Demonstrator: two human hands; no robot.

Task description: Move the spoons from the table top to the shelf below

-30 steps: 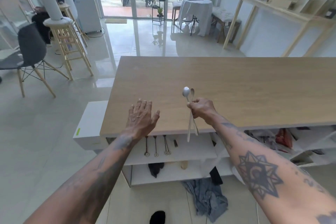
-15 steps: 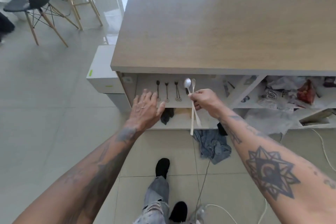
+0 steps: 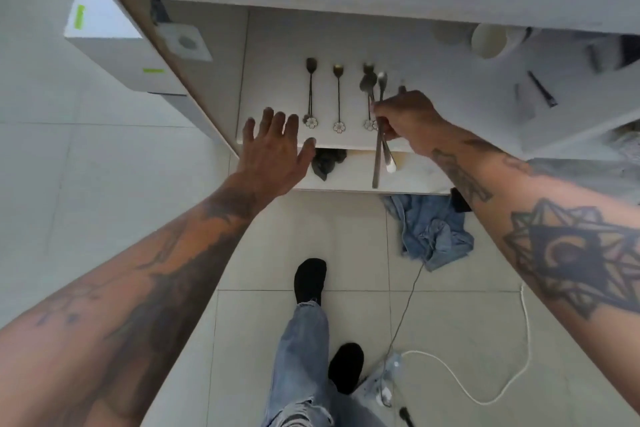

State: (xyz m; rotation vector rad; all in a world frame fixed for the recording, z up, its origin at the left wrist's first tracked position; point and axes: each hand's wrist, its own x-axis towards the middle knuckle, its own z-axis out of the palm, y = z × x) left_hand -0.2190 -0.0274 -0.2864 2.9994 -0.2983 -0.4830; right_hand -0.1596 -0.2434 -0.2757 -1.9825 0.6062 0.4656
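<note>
The right hand was closed around the middle of two long spoons, pinching them between thumb and fingers; their bowls pointed far, over the upper shelf, and their handles crossed and stuck out toward the near side past the shelf's front edge. The left hand was open and empty, fingers spread, with its fingertips over the shelf's near left corner; whether it touched the board could not be told. On the shelf three small spoons with flower-shaped handle ends lay in a row, bowls far: the left one, the middle one, and a third just beside the held pair and partly hidden by it. A white cup lay on its side farther right on the same shelf. On the lower shelf sat a dark crumpled cloth. A blue denim cloth lay on the tiled floor to the right, near a white cable.
</note>
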